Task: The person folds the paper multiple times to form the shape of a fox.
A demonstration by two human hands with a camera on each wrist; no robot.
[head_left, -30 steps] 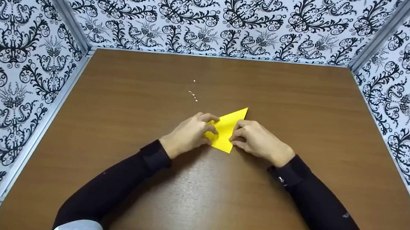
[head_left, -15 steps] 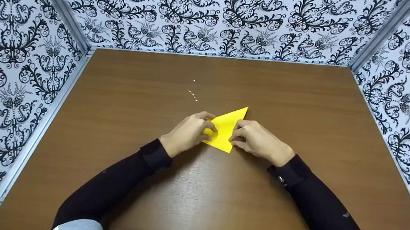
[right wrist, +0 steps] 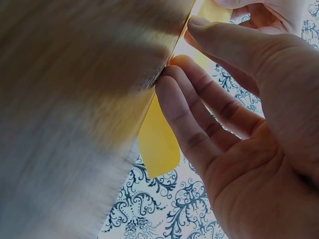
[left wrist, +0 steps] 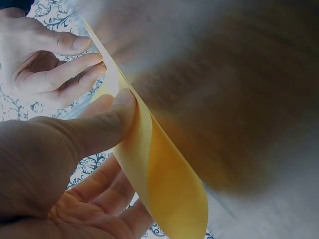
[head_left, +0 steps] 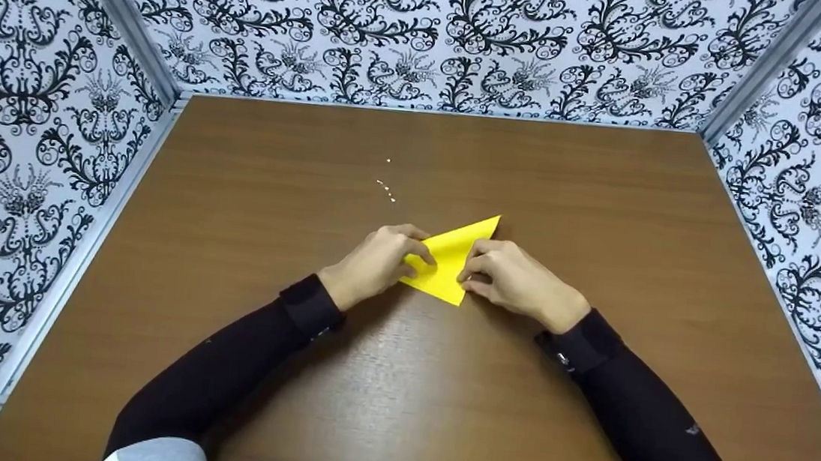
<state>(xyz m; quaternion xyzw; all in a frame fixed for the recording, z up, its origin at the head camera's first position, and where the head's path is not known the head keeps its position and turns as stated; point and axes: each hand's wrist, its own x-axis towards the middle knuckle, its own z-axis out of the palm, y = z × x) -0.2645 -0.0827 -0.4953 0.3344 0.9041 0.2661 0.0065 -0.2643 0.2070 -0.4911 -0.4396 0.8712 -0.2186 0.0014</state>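
A sheet of yellow paper (head_left: 450,261), folded, lies on the wooden table between both hands. At its left part, the left hand (head_left: 379,261) grips it. In the left wrist view the thumb (left wrist: 122,112) lies on the paper's curved layer, and fingers are partly behind it. The right hand (head_left: 515,280) holds the right edge with bent fingers. In the right wrist view its fingertips (right wrist: 172,87) meet the paper at the table surface, with the thumb close to the same edge. The far corner points away to the right; the paper under the fingers is hidden.
Several tiny white specks (head_left: 388,190) lie on the brown table (head_left: 273,172) beyond the left hand. Patterned black-and-white walls (head_left: 399,34) on grey frames (head_left: 122,14) stand at the back and both sides.
The left hand has shifted slightly left, and more of the paper's lower left part shows. The paper's far corner has moved a little right. The right hand stays in place.
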